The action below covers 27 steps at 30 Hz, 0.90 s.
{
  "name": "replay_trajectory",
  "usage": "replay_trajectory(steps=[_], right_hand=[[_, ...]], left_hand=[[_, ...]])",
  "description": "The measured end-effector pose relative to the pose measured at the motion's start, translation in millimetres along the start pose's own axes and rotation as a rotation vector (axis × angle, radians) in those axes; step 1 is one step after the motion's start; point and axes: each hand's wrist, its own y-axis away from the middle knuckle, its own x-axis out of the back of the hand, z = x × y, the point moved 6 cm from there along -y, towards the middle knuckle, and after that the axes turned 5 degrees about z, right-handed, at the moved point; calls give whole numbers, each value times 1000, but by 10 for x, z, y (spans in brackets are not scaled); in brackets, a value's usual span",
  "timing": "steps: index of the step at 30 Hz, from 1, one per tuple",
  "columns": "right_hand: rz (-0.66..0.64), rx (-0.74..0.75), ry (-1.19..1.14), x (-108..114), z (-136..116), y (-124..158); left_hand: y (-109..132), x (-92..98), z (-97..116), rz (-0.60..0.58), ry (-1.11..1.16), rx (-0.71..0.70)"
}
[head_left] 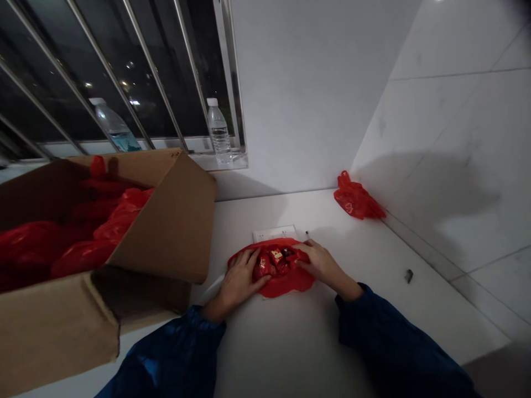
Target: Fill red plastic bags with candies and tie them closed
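Head view, down onto a white counter (290,342) in a corner beneath a barred night window. In the middle, flat on the counter, a red plastic bag (286,283), mouth pulled open, with small packets (274,258) in red and dark wrappers heaped inside. On the bag's left rim, the left hand (240,279), fingers bent over the plastic and touching the nearest packets, gripping the edge rather than spread wide. On the right rim, the right hand (321,262), closed likewise on the plastic, fingertips against the packets. Both wrists in dark blue sleeves (398,342), forearms on or just above the counter, hard to tell which. Just behind the bag, at its far edge, a flat white rectangular piece (276,232), too dim to identify. To the left, close beside the left forearm, a large open cardboard box (174,221) filled with more red bags (83,254), one flap raised on the side toward the hands. Well apart to the right, against the tiled wall (456,166), a second red bag (357,200), bunched at the top. At the window ledge beyond the box, a water bottle (218,132) upright by the frame and a second bottle (114,128) farther left, among the slanting bars (161,83). Near the wall on the right, a small dark speck (409,275), too small to make out.
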Motion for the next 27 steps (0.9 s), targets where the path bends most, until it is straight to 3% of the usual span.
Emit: replay_trajectory(steps=[4,8,12,18,23,27], right_hand=[[-15,1,-244,12,-33,-42],[73,-68,-43,49,22,-35],[46,-36,159,-47,-36,-26],[-26,26,42,-115,-109,-54],[126,-54,242,81,-42,-42],[229,166,308,98,-304,-10]], left_hand=[[4,2,-10,9,-6,14],[5,16,1,16,-3,31],[0,14,6,12,-9,25],[-3,23,17,-1,-19,19],[6,30,29,19,-33,2],[2,103,102,88,-57,-44]])
